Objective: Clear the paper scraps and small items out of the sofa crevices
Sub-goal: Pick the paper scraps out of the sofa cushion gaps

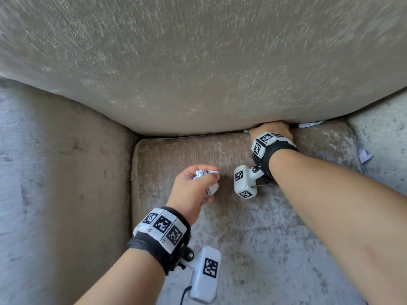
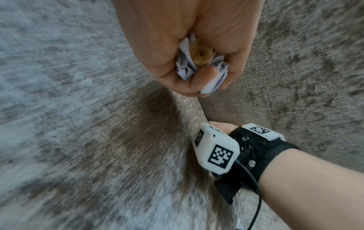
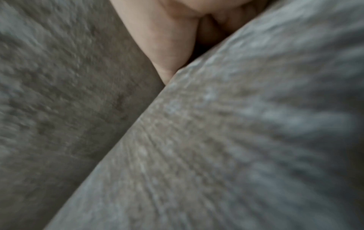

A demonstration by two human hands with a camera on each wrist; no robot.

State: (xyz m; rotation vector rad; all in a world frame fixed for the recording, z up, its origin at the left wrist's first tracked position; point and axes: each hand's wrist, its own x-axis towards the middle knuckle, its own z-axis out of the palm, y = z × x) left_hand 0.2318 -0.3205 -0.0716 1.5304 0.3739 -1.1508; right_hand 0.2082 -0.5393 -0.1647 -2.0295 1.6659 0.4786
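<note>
The right hand's [image 1: 272, 128] fingers are buried in the crevice between back cushion [image 1: 198, 62] and seat cushion [image 1: 242, 216], so its grip cannot be told. The left hand [image 1: 193, 186] is fisted around crumpled paper scraps [image 1: 201, 173] above the seat; more scraps [image 1: 310, 124] stick out of the crevice at the right hand's 3 o'clock.

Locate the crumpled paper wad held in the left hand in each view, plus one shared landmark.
Head: crumpled paper wad just left of centre, in the left hand above the seat cushion.
Left wrist: top centre, in the curled fingers.
Right wrist: not in view.
Landmark: right hand going into the back crevice.
</note>
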